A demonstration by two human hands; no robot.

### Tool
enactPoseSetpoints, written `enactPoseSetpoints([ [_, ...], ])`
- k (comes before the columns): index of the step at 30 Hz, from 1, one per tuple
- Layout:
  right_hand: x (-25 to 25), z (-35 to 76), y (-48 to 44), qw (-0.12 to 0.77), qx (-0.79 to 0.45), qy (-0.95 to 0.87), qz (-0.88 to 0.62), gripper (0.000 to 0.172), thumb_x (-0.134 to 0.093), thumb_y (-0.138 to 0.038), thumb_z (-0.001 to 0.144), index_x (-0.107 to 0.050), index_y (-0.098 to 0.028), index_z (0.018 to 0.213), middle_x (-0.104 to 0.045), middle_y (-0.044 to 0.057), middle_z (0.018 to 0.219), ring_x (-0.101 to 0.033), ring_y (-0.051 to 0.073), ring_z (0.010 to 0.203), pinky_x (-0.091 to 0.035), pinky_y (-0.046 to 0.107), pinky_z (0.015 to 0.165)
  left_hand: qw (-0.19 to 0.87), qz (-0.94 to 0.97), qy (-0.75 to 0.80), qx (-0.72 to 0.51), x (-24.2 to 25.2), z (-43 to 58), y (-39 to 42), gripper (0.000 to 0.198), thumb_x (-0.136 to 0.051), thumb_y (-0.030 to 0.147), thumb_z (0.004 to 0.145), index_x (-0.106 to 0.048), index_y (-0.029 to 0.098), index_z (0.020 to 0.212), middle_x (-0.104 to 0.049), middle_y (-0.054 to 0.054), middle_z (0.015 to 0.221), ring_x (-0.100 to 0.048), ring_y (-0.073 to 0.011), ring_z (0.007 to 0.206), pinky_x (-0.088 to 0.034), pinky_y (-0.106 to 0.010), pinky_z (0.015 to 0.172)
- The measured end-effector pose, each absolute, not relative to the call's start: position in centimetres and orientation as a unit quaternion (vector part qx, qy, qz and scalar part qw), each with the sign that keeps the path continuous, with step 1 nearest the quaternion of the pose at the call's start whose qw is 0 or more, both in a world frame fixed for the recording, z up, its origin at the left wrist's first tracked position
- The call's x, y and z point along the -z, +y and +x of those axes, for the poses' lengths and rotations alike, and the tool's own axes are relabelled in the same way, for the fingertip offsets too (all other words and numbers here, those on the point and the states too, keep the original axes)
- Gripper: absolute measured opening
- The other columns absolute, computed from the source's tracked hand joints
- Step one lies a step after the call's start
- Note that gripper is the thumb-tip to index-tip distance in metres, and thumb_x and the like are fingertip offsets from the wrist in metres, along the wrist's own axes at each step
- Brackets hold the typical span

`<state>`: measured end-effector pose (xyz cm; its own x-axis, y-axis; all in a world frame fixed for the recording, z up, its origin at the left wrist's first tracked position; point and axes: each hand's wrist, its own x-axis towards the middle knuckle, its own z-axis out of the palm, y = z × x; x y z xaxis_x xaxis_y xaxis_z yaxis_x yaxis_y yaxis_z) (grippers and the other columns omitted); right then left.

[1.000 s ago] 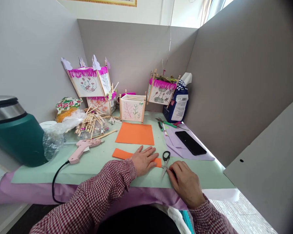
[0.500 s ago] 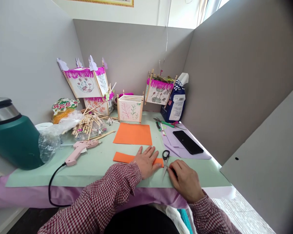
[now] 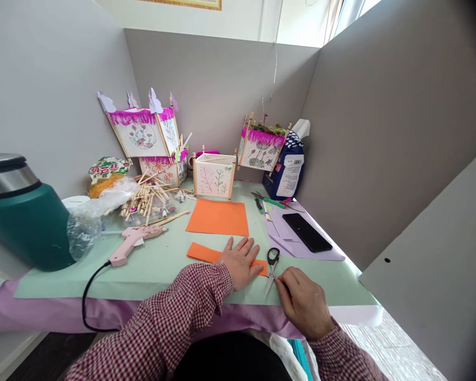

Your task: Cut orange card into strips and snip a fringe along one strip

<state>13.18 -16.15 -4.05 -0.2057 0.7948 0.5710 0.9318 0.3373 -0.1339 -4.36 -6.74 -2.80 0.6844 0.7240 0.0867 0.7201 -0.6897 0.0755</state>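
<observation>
My left hand lies flat with spread fingers on a strip of orange paper, covering its right part. My right hand rests curled on the pale green paper covering the table, its fingertips against the blades of small black-handled scissors. The scissors lie across the strip's right end, with their points towards me. What the right fingers touch underneath is hidden. Beyond the strip lies a larger orange sheet.
A pink glue gun lies left, its black cord running over the table edge. Behind it are loose wooden sticks, and a teal flask stands far left. Paper lanterns line the back. A black phone lies on lilac paper at right.
The view has swayed slightly. My right hand has shifted a little towards me, and my left hand stays on the strip.
</observation>
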Motion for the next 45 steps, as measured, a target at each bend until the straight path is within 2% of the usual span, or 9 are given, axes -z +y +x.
enactPoseSetpoints([
  [21,4.4,11.0,-16.7,0.318,0.149,-0.748,-0.563,0.021,-0.039,-0.021,0.085,-0.047,-0.018,0.066,-0.048,0.003,0.065,-0.045,0.013,0.064,-0.032,0.025,0.058,0.015,0.92,0.389,-0.055,2.3,-4.5,-7.0,0.059,-0.01,0.052,0.087,-0.025,0.021,0.136,-0.02,-0.006,0.144,-0.013,-0.0215,0.132,-0.008,-0.051,0.105],
  [38,4.9,10.1,-18.2,0.34,0.123,-0.737,-0.572,0.021,-0.04,-0.023,0.085,-0.047,-0.019,0.065,-0.047,0.003,0.063,-0.046,0.014,0.062,-0.033,0.027,0.058,0.029,0.918,0.394,-0.049,2.3,-4.5,-7.0,0.06,-0.011,0.052,0.087,-0.024,0.021,0.136,-0.019,-0.005,0.144,-0.012,-0.022,0.133,-0.006,-0.053,0.104],
  [42,3.7,12.1,-16.4,0.316,0.12,-0.767,-0.546,0.021,-0.041,-0.026,0.085,-0.05,-0.019,0.067,-0.05,0.003,0.066,-0.048,0.013,0.064,-0.034,0.024,0.058,0.021,0.875,0.478,-0.072,2.7,-3.1,-7.3,0.059,-0.012,0.048,0.087,-0.027,0.018,0.135,-0.022,-0.007,0.143,-0.01,-0.0262,0.133,-0.002,-0.057,0.103],
  [45,3.0,13.7,-15.0,0.29,0.105,-0.795,-0.522,0.02,-0.042,-0.026,0.085,-0.051,-0.018,0.069,-0.051,0.002,0.068,-0.049,0.013,0.066,-0.035,0.023,0.058,0.018,0.832,0.546,-0.099,2.7,-1.9,-7.4,0.058,-0.021,0.043,0.087,-0.029,0.012,0.134,-0.02,-0.012,0.143,-0.003,-0.0296,0.133,-0.002,-0.057,0.103],
])
